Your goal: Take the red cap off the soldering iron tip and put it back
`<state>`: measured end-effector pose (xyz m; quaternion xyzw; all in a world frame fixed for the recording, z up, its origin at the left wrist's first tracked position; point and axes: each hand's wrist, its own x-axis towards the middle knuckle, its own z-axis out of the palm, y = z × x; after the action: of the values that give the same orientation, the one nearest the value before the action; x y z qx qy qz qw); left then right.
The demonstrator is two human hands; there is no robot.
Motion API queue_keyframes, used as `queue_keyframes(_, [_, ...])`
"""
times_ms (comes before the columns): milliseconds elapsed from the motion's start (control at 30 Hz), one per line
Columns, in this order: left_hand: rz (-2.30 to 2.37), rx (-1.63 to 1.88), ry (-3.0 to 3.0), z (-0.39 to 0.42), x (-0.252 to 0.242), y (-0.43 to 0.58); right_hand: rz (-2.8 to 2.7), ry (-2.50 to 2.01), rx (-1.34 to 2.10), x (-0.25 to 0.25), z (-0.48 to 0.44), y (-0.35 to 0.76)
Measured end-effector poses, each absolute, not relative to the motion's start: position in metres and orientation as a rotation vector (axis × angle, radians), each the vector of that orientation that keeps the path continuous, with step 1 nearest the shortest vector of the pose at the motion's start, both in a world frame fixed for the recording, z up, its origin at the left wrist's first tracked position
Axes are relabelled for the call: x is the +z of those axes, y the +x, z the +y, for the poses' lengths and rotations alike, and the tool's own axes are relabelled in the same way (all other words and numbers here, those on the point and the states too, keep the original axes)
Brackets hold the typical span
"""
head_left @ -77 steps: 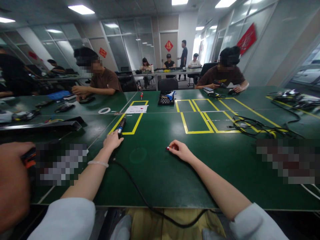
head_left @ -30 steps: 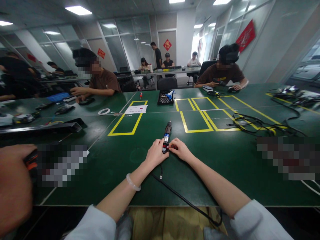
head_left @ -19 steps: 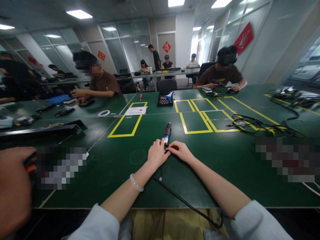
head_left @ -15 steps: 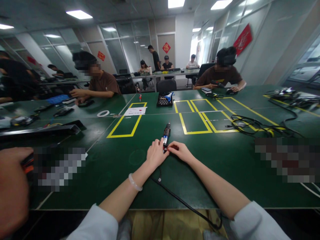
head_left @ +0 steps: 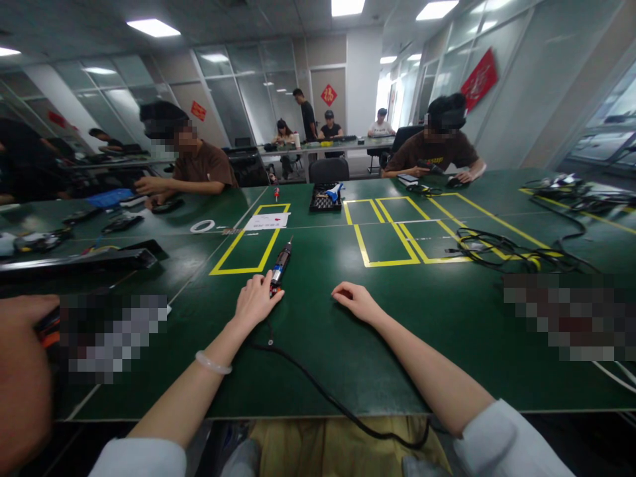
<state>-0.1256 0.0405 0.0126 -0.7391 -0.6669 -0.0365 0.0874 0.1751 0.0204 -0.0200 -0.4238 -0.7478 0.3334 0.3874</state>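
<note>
The left hand is grasping a slim, cylindrical electric screwdriver with a black and silver-blue body. The rear part of the screwdriver is lying under the curled fingers and beside the thumb, while its thin metal tip is extending beyond them, pointing away from the person. The tip is standing just to the right of 1 rectangle of yellow tape on the green desk. A small red piece is showing near the left thumb, too small to identify. A black cable is running from near the left wrist over the desk edge. The right hand is resting well apart from the screwdriver, its fingers bending inward; I cannot tell whether the fingertips are pinching anything.
</note>
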Motion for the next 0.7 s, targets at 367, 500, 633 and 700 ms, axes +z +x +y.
queue_keyframes(367, [-2.268, -0.006, -1.954, 0.088, 0.017, -0.249, -1.925, -1.086, 0.854, -0.020, 0.019, 0.172])
queue_keyframes(500, [-2.237, -0.050, -1.889, 0.086, 0.018, -0.254, -1.929, -1.087, 0.855, -0.020, 0.020, 0.173])
queue_keyframes(633, [-2.158, -0.096, -1.852, 0.074, 0.018, -0.241, -1.937, -1.085, 0.844, -0.021, 0.020, 0.173])
queue_keyframes(700, [-2.168, -0.117, -1.822, 0.071, 0.019, -0.234, -1.932, -1.082, 0.856, -0.020, 0.020, 0.173])
